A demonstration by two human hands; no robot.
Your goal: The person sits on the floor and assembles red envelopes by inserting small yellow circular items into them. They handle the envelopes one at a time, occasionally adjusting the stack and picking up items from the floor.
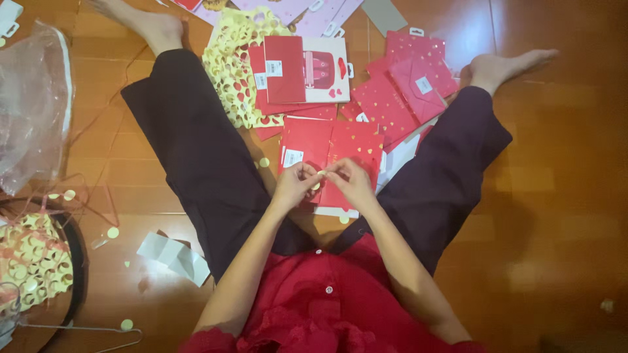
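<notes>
Both the left hand [294, 183] and right hand [351, 181] pinch a tiny pale sticker [320, 173] between closed fingertips, just above glossy red paper envelopes [330, 147].

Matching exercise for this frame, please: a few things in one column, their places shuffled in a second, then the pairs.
Things:
1. small pale yellow round sticker
2. clear crinkled plastic bag
3. folded white paper scrap
4. yellow punched-out sticker sheet

Places:
A. on the floor at the far left
B. pinched between left hand and right hand
C. beside the red envelopes, between the legs
D. on the floor outside the left thigh

Pairs: 1-B, 2-A, 3-D, 4-C
</notes>
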